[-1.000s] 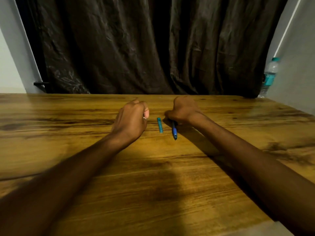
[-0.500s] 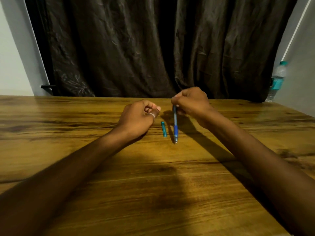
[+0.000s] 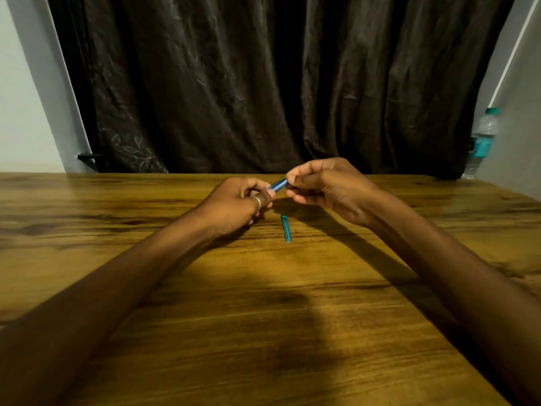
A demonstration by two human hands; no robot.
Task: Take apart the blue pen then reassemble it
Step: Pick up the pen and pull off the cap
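Note:
A short stretch of the blue pen body [image 3: 277, 184] shows between my two hands, raised above the wooden table [image 3: 263, 317]. My right hand [image 3: 328, 189] pinches its right end with fingers curled. My left hand [image 3: 237, 205], wearing a ring, grips its left end. Most of the pen is hidden inside both fists. The teal pen cap [image 3: 286, 228] lies flat on the table just below the hands, touching neither.
A dark curtain [image 3: 263, 83] hangs behind the table's far edge. A clear water bottle [image 3: 483, 142] with a teal label stands at the far right by the wall. Both forearms stretch across the tabletop from the near edge.
My right hand lifted the pen off the table and brought it up to the left hand, which now also grips it. The cap stayed where it lay.

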